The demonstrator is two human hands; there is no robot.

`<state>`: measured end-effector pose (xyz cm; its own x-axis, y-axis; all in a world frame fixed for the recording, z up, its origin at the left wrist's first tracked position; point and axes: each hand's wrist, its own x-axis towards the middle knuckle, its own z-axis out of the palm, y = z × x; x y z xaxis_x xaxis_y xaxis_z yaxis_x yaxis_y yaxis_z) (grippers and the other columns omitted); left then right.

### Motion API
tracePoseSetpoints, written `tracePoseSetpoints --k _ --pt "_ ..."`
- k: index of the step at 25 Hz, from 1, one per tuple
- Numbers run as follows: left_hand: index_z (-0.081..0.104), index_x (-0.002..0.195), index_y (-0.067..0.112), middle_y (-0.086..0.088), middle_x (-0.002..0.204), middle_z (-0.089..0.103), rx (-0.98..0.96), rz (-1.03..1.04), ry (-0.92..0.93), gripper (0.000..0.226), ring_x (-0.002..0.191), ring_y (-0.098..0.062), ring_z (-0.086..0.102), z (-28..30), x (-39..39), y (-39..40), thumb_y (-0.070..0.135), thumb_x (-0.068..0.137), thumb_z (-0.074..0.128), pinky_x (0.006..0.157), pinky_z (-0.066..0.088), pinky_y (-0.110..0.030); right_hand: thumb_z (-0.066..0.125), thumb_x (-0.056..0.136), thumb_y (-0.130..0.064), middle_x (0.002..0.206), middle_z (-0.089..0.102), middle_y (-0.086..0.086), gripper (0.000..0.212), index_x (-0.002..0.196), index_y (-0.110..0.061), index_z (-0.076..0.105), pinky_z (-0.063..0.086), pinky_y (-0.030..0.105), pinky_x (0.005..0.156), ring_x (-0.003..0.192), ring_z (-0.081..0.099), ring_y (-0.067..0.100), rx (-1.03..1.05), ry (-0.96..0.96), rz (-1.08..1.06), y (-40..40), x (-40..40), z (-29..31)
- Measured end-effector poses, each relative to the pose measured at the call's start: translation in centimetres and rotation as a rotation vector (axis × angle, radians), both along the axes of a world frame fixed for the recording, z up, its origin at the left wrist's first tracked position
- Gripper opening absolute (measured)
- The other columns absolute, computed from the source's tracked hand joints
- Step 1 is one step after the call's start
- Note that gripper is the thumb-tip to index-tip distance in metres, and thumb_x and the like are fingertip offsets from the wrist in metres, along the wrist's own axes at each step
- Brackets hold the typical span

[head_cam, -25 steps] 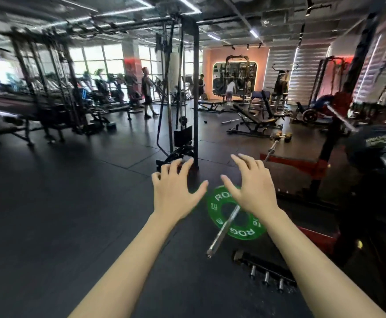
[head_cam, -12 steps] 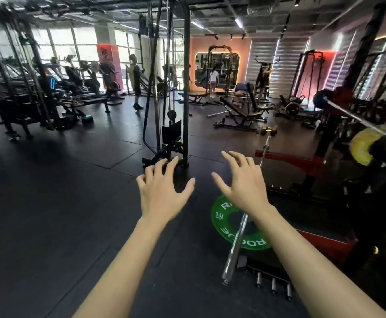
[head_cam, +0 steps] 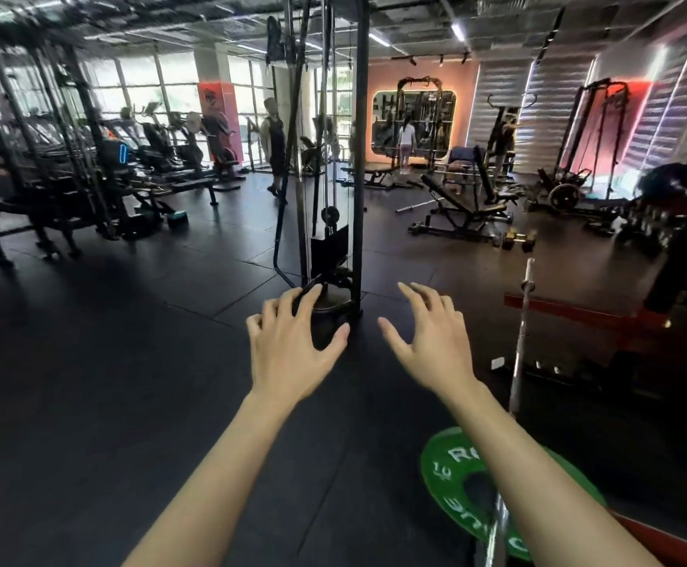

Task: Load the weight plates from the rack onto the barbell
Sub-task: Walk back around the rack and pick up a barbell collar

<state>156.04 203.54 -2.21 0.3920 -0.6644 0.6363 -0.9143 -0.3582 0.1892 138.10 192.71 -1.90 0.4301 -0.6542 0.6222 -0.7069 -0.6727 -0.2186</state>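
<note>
Both hands, the left hand (head_cam: 288,354) and right hand (head_cam: 432,341), are hovering empty with fingers spread. A green bumper plate (head_cam: 456,476) is sitting on the barbell (head_cam: 518,354) near right. Fetching another plate from the rack, probably far right, seems next.

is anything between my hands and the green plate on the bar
Nothing visible blocks it. Both the left hand and right hand are open and empty above bare floor; the green plate sits on the barbell, low right, partly hidden behind the right forearm.
</note>
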Motion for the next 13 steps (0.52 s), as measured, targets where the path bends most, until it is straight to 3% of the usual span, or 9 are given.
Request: tracePoseSetpoints --k 5,13 --pt "0.037 0.146 0.034 0.004 0.142 0.046 0.062 -0.022 0.038 0.073 0.124 -0.023 0.041 -2.4 8.9 -11.0 0.074 0.084 0.032 0.097 0.033 -0.044 0.046 0.091 -0.059 0.140 0.046 0.000 0.063 0.143 -0.023 0.042 0.043 0.042 0.094 0.122 0.043 0.023 -0.009 -0.025 -0.016 -10.3 8.5 -1.5" --pt "0.036 0.146 0.032 -0.001 0.145 0.044 0.078 -0.209 0.023 0.075 0.128 -0.027 0.040 -1.5 21.5 -32.2 0.075 0.085 0.030 0.100 0.035 -0.050 0.048 0.091 -0.059 0.137 0.050 0.004 0.064 0.142 -0.020 0.043 0.044 0.044 0.088 0.118 0.047 0.028 -0.023 -0.021 -0.241 -27.6 18.8 -1.2"
